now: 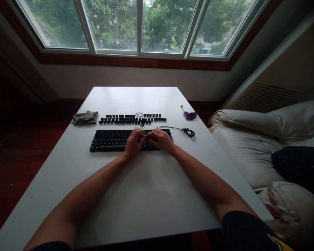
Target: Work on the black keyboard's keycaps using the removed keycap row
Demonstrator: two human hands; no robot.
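A black keyboard (108, 140) lies flat on the white table, its long side across my view. My left hand (134, 142) rests over its right half, fingers curled and thumb drawn in. Close beside it, my right hand (161, 139) is bent inward over the same part, fingertips almost meeting the left ones. Something small and dark seems to be between the fingertips, but I cannot make it out. The hands hide the keys beneath them. Just beyond the keyboard, loose black keycaps (124, 121) stand in two rows.
The white table (146, 202) holds a grey cloth (85, 118) at left. At right lie a coiled black cable (188, 132), a purple cloth (190, 115) and a thin stick-like tool (182, 108). A pale sofa (240, 146) stands beside the table's right edge, windows beyond.
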